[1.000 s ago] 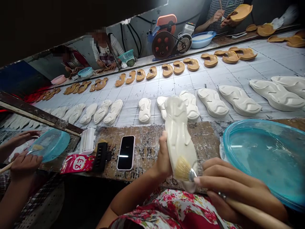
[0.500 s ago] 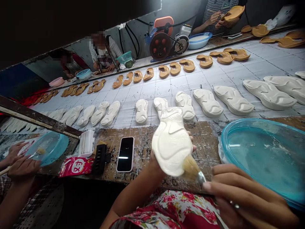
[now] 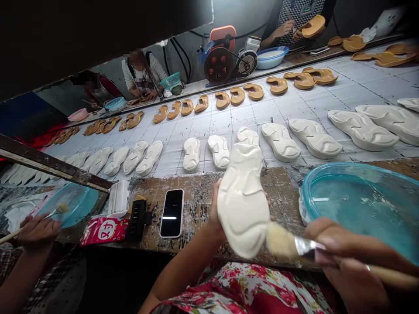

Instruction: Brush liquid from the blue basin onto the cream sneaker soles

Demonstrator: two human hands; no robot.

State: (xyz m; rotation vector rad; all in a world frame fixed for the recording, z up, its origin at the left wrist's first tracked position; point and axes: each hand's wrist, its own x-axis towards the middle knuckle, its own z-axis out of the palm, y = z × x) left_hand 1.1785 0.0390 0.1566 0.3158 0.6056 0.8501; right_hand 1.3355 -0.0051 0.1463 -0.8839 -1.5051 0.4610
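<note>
In my left hand (image 3: 216,213) is a white shoe sole (image 3: 244,200) with a wet, glossy face turned up toward me. My fingers wrap round it from behind and below, mostly hidden by it. My right hand (image 3: 353,257) grips a brush (image 3: 281,240) with pale bristles, a metal ferrule and a wooden handle. The blurred bristles are close against the sole's lower right edge; whether they touch it I cannot tell. Right of the sole stands a teal basin (image 3: 307,192) holding a cloudy bluish liquid.
White soles (image 3: 278,140) line the near side of the moving-belt-like white sheet (image 3: 203,126), tan pieces (image 3: 222,100) the far side. A phone (image 3: 172,213), a black hair clip (image 3: 136,219) and a red packet (image 3: 104,230) lie on the bench. A co-worker's hand (image 3: 41,231) holds another brush at left.
The brush has moved right and is now held more level beside the sole. My left hand has shifted the sole slightly right and down, with its face turned more toward me.
</note>
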